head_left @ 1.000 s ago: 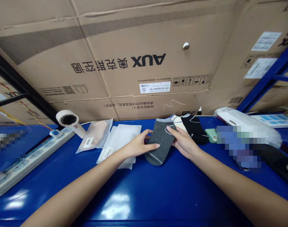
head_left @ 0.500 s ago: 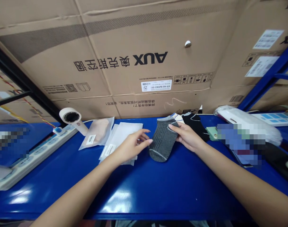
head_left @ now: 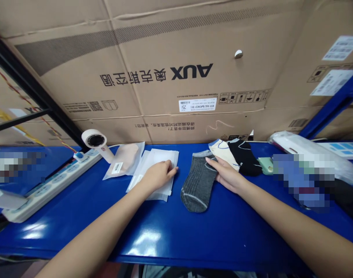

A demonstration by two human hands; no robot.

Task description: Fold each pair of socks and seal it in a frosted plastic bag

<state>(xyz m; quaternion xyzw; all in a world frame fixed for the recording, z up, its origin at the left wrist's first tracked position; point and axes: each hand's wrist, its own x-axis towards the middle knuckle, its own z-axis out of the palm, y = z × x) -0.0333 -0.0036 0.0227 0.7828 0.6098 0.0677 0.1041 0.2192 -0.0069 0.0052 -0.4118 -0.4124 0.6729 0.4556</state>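
Observation:
A pair of dark grey ribbed ankle socks (head_left: 196, 185) lies on the blue table with its toe end toward me. My right hand (head_left: 227, 174) pinches the cuff end between thumb and fingers. On the left, my left hand (head_left: 160, 175) is over a small stack of frosted plastic zip bags (head_left: 153, 156), its fingers curled together at the right side of the top bag. Beyond my right hand are a cream sock with a blue line (head_left: 222, 151) and black socks (head_left: 246, 156).
A frosted bag with a pinkish item (head_left: 125, 158) lies left of the stack. Behind it stands a white handheld fan (head_left: 105, 150) by a power strip (head_left: 57, 181). A plastic-wrapped package (head_left: 312, 154) is at right. A large cardboard sheet (head_left: 153, 46) backs the table.
My left hand has moved from beside the grey socks left onto the zip bags, its fingers curling in. The grey socks have been lowered toward me. The view has shifted slightly.

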